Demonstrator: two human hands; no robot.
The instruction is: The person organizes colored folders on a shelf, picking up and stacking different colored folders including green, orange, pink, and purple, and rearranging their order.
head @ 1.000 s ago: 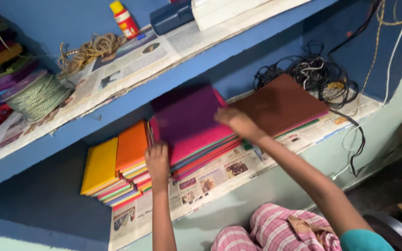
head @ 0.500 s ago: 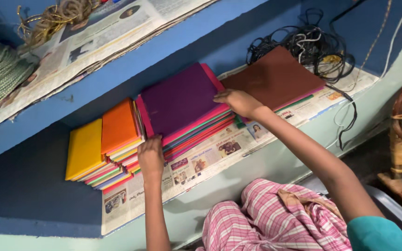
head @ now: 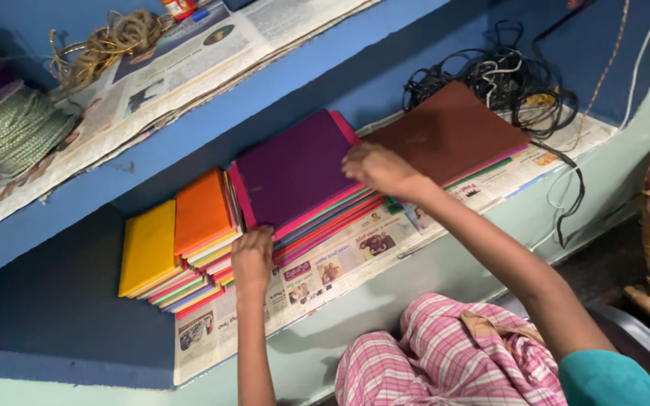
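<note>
On the lower shelf, the left hand grips the near left corner of a purple folded cloth topping a stack of coloured folded cloths, while the right hand lies flat, fingers spread, on its right edge. That stack sits on newspaper lining between an orange-topped stack and a brown folded cloth. A tangle of black cords lies behind the brown one.

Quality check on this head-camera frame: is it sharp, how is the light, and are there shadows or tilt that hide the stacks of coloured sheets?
Head view: mostly sharp, with slight softness on the right hand; soft, even light without glare; deep shadow under the upper shelf darkens the recess left of the yellow stack; the frame is tilted, so the shelves run diagonally; the purple top sheet and left hand are clearly lit.
</note>
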